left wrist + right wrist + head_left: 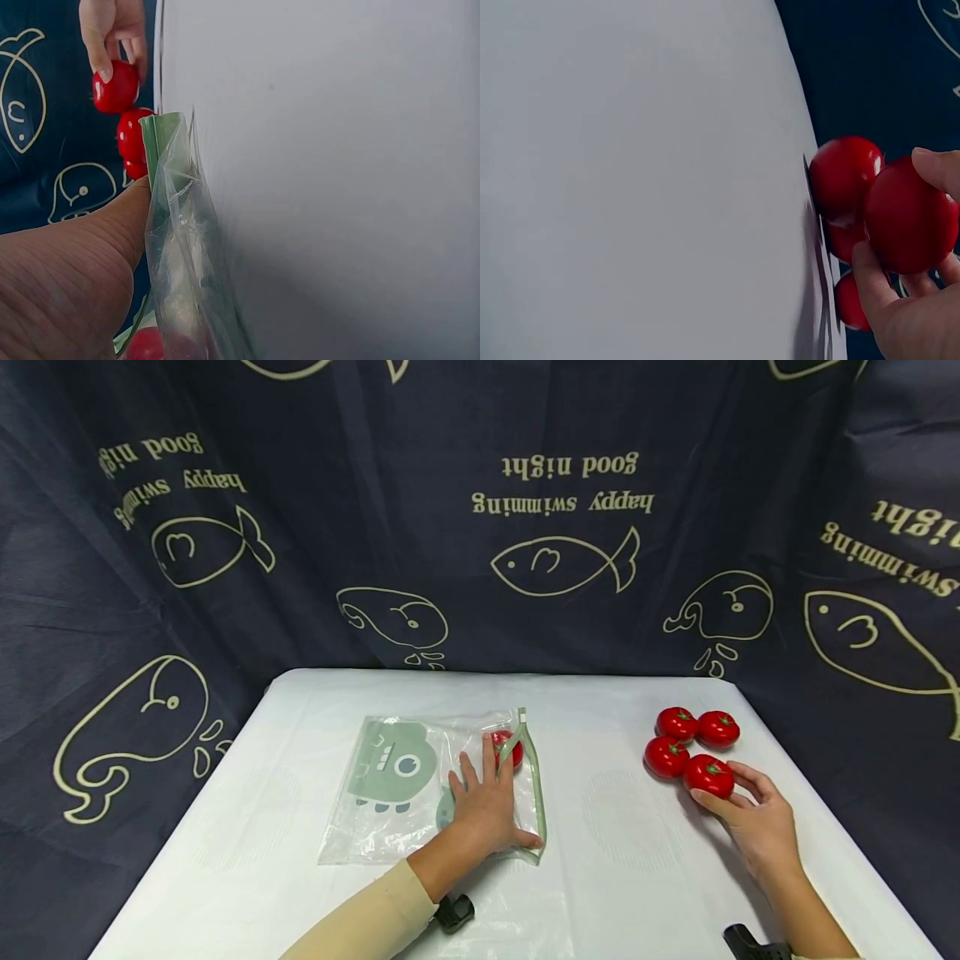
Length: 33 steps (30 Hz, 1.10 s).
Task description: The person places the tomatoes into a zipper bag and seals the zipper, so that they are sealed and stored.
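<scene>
A clear zip bag (348,839) with a green cartoon monster print lies on the table, its green zip edge (537,793) toward the right. One red tomato (513,755) shows inside it near that edge. My left hand (483,810) rests on the bag by its mouth, fingers spread and fairly straight, thumb at the green edge. At the right, my right hand (761,827) holds a red tomato (911,217) between thumb and fingers. Beside it sit three more tomatoes: one to its left (666,757) and two behind (677,724).
The white table (600,902) runs up to a dark blue curtain (450,460) with fish and whale drawings at the back and sides. The tomato group lies near the table's right edge. A dark wrist strap (454,912) shows below my left hand.
</scene>
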Tool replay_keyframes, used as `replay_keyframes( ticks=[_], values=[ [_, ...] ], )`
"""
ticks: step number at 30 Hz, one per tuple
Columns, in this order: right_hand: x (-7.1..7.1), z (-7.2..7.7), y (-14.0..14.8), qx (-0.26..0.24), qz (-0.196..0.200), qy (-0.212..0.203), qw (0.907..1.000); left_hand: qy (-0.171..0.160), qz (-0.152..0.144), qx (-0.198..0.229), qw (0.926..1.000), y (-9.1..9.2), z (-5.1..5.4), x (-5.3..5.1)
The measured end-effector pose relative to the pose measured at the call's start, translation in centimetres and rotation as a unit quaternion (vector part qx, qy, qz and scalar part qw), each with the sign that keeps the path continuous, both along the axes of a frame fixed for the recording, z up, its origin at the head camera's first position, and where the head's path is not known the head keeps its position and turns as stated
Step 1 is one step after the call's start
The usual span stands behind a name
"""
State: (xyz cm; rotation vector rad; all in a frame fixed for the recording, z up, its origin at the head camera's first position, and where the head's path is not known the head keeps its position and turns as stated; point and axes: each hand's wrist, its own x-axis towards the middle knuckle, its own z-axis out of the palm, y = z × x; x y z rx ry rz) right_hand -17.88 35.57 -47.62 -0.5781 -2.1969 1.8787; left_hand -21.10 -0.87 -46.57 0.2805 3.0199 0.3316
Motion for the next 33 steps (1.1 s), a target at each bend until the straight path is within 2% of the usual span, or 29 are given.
replay_keyframes(
  ticks=[10, 18, 27, 33],
  values=[
    [0.9, 0.4, -1.7, -0.029, 0.051, 0.04, 0.9975, 0.001, 0.0, -0.002, 1.0, 0.0, -0.1, 0.0],
    [0.9, 0.7, -2.9, 0.036, 0.061, 0.031, 0.997, 0.001, -0.001, -0.001, 1.0, 0.0, 0.0, 0.0],
    [0.8, 0.9, -4.4, 0.045, 0.091, 0.04, 0.9941, 0.004, -0.001, -0.007, 1.0, 0.0, 0.0, -0.1],
    [0.5, 0.9, -5.5, 0.019, 0.114, 0.054, 0.9918, 0.003, -0.002, -0.004, 1.0, 0.0, -0.2, -0.1]
  ],
)
